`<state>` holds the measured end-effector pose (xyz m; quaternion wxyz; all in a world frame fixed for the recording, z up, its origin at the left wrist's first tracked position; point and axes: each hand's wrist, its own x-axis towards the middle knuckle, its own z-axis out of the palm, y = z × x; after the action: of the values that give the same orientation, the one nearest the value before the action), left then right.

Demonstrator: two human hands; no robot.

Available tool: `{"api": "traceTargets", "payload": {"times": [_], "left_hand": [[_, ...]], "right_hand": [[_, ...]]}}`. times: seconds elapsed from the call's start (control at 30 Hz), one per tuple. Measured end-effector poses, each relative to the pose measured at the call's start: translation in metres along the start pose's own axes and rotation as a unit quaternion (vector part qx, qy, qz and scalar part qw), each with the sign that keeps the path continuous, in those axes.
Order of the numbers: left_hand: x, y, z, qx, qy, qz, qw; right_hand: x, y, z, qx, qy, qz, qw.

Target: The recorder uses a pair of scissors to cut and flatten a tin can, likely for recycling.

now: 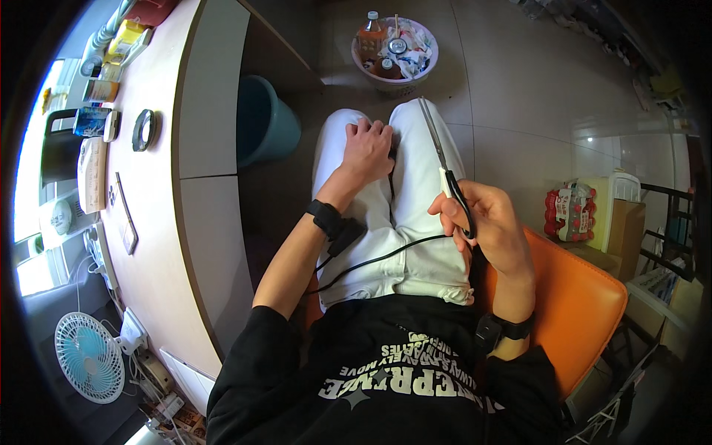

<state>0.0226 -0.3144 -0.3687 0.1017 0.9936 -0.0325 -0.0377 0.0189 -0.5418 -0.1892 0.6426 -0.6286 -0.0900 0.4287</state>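
Note:
A pair of scissors (438,139) with black-and-white handles is in my right hand (489,217), raised over my right thigh. Its slim metal blades point away from me and lie almost together. My left hand (367,149) rests, fingers curled, on the white trousers (420,183) near the left knee. Something dark shows at its edge between my thighs; whether the hand grips it is hidden. A black cable (384,255) crosses my lap below both hands. Each wrist wears a black strap, and a black box (349,235) hangs beside the left wristband (325,217).
At left stands a wooden desk (153,183) bearing a roll of black tape (144,130) and a phone-like object (125,217). A blue bin (270,125) stands beside it. Ahead is a full waste basket (389,82). An orange chair (573,295) and bottled drinks (571,211) are at right.

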Motion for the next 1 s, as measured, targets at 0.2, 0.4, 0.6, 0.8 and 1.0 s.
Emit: {"api": "traceTargets", "payload": {"times": [0.2, 0.4, 0.6, 0.8, 1.0], "left_hand": [[0.006, 0.005, 0.01, -0.036, -0.014, -0.034, 0.999], [0.009, 0.0, 0.013, -0.002, -0.032, -0.045, 0.998], [0.009, -0.006, 0.005, -0.072, 0.012, -0.087, 0.994], [0.013, -0.012, 0.001, -0.131, 0.073, -0.091, 0.984], [0.016, -0.028, -0.027, -0.322, 0.17, -0.097, 0.927]], "right_hand": [[0.0, 0.0, 0.002, 0.005, 0.009, 0.015, 1.0], [-0.001, 0.002, -0.002, 0.013, 0.022, 0.009, 1.0], [0.003, 0.005, -0.001, 0.0, 0.013, -0.008, 1.0], [-0.001, -0.002, -0.007, -0.009, 0.022, 0.011, 1.0], [-0.003, -0.004, -0.006, -0.027, 0.034, 0.001, 0.999]]}}
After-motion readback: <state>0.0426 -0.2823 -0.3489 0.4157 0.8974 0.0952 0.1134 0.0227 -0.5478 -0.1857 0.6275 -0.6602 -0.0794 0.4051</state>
